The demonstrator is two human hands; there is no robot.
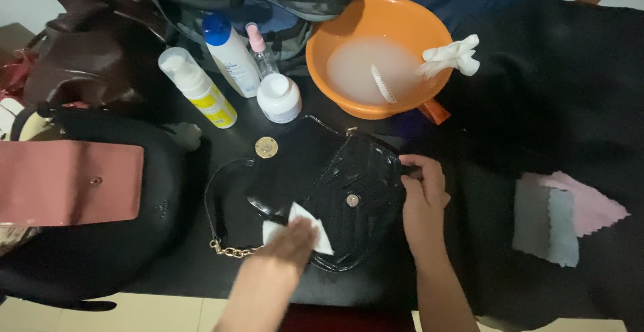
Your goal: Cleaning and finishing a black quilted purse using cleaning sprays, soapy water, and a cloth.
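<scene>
left hand (290,243) pressing white cloth (300,227) on black handbag (329,188); right hand (422,201) steadying its edge

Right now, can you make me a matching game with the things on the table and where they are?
Things:
1. round orange plastic basin
2. small white wipe cloth
3. pink and grey square cloths
4. white bottle with blue cap

Places:
A. under the left hand, on the glossy black handbag
B. far right, on black fabric
C. top middle, holding cloudy water
D. top left, among other bottles

Pairs: 1-C, 2-A, 3-B, 4-D
</scene>
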